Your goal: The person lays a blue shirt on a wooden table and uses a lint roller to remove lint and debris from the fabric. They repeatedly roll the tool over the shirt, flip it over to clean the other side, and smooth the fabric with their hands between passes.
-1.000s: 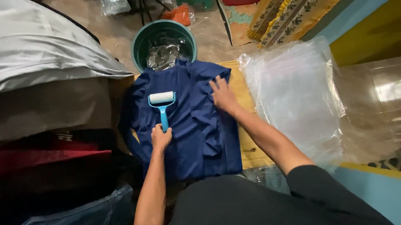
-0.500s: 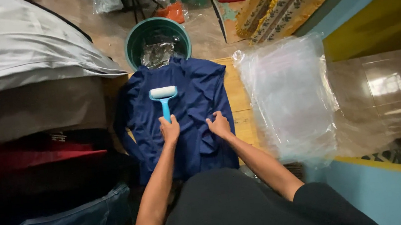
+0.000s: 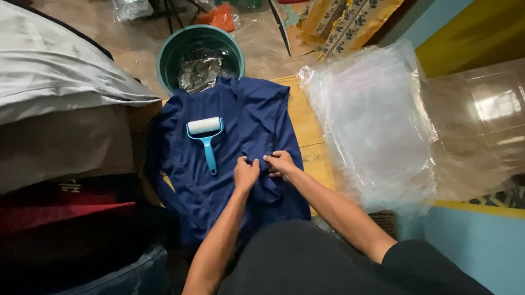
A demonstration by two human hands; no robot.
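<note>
Both hands [image 3: 263, 167] mid-garment [image 3: 233, 111], edges free

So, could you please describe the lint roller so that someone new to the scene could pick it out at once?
Find the dark blue long-sleeved garment spread flat below the round green plastic bucket. On its upper middle lies the light blue plastic lint roller, white drum towards the bucket, handle pointing at the left hand. It is the only pale, rigid thing on the fabric.

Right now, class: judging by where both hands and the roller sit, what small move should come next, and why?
Probably pick off whatever both hands, left hand and right hand, pinch on the blue garment, since the lint roller lies untouched beside them.
</note>
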